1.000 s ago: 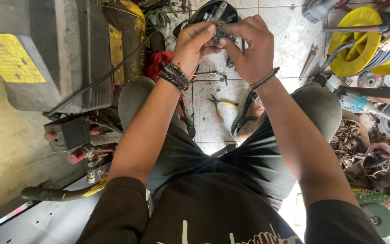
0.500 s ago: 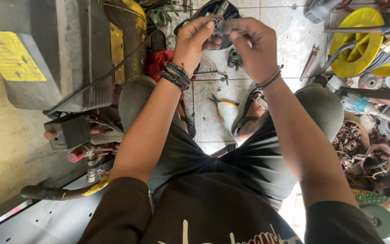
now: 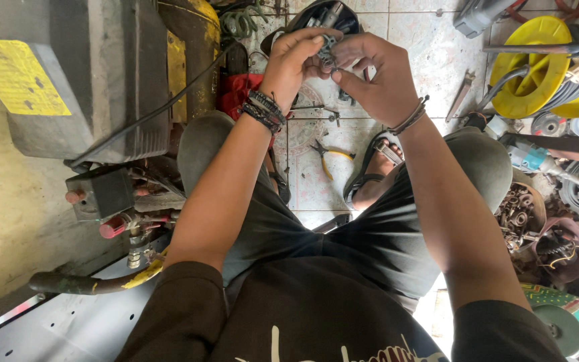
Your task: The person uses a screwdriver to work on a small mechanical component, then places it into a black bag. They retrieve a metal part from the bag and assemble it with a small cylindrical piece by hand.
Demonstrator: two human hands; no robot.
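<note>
A small metal part point(image 3: 328, 50) is held up between both hands, above the tiled floor point(image 3: 430, 47) and well clear of the knees.

Risk, judged: the part is small and pinched only at fingertips. If one pinch is eased while the other twists, it could be dropped among the pliers point(image 3: 330, 155), the bag of tools point(image 3: 326, 17) and the scrap bolts point(image 3: 521, 211), and be hard to find there. A pinched finger is also possible if force is put through so small a piece.

Left hand point(image 3: 296, 60): fingers curled nearly shut, thumb and forefinger tips closed on the part's left side. Beaded bands worn at the wrist.

Right hand point(image 3: 376, 74): likewise curled, fingertips pressed to the part from the right and below. How firmly it is gripped cannot be told; the part is half hidden by the fingers.

Nearby, untouched: grey machine point(image 3: 68, 74) at left, yellow cable reel point(image 3: 537, 60) at right.
</note>
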